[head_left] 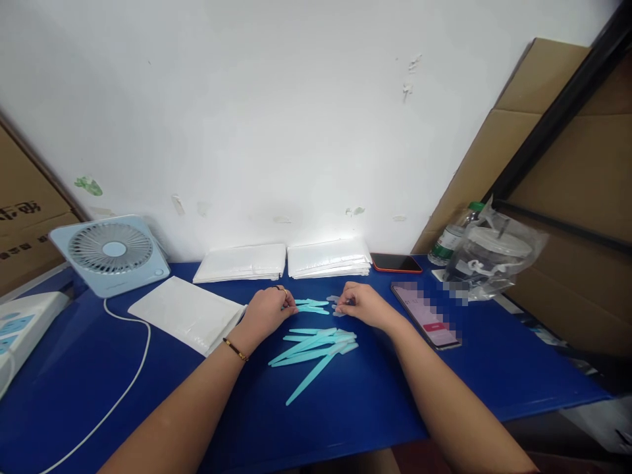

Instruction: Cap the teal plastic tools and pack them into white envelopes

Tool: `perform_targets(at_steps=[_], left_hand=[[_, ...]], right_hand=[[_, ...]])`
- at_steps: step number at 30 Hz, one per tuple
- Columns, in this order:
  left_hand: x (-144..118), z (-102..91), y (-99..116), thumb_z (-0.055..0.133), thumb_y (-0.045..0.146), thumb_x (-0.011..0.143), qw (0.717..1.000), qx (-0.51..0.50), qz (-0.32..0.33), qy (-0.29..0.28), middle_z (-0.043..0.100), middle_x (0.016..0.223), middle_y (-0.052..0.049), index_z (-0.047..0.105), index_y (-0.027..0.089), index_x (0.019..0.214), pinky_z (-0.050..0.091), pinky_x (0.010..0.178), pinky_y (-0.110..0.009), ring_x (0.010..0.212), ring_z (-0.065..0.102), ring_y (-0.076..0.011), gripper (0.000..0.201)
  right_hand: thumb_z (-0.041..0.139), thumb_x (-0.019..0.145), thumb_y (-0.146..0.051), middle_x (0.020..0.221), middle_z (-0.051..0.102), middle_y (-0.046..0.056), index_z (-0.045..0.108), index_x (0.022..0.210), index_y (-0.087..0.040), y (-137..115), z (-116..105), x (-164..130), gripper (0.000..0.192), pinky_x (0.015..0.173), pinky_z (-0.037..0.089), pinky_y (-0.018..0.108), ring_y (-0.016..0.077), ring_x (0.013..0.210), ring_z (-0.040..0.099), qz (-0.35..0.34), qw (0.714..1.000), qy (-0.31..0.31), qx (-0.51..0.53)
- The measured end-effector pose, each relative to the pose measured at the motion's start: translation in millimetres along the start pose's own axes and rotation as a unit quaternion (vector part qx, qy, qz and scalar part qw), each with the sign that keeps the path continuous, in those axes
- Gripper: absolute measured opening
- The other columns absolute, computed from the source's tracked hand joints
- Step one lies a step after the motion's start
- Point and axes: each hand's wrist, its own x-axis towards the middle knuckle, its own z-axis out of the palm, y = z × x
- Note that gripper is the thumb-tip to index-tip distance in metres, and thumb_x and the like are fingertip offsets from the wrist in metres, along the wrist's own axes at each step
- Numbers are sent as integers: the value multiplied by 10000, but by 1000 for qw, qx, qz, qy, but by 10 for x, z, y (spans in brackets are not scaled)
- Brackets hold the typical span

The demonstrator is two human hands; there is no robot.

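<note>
My left hand [271, 308] is closed, thumb and fingers pinching the handle ends of several turquoise eyebrow razors [316, 306] that point to the right. My right hand [358, 304] faces it with fingertips pinched around clear plastic blade caps [336, 312]. A small gap separates the caps from the razors' blade ends. Nearer to me, a loose fanned pile of turquoise eyebrow razors [311, 349] lies on the blue table [316, 428], with pale caps at their right ends.
Two stacks of white mailer bags [241, 262] [328, 258] rest against the wall. A single white mailer [182, 315] and a blue fan [113, 250] are at left. Phones [397, 263] [427, 316], a bottle [451, 240] and a bagged cup [494, 253] are at right.
</note>
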Motion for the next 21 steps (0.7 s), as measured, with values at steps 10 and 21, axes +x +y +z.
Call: perform_targets(at_steps=[10,21], left_hand=[[-142,0,220,618,523,701,994,-23,71,-80,628,760,-12,678,226,769,346,582,-260,692,569,-162,310],[-18,-41,56,599,368,767,999,19,41,-13,641,811,-19,693,211,765,353,629,-254,723,569,-157,183]], right_hand=[[722,682,-390,783,534,9,693,720,-192,-227,53,-67,204,535,353,221,117,639,511,-47,991,-121,29],[708,708,-348,772,550,5,663,692,-171,32,-89,-52,183,563,360,227,109,640,499,14,999,2,28]])
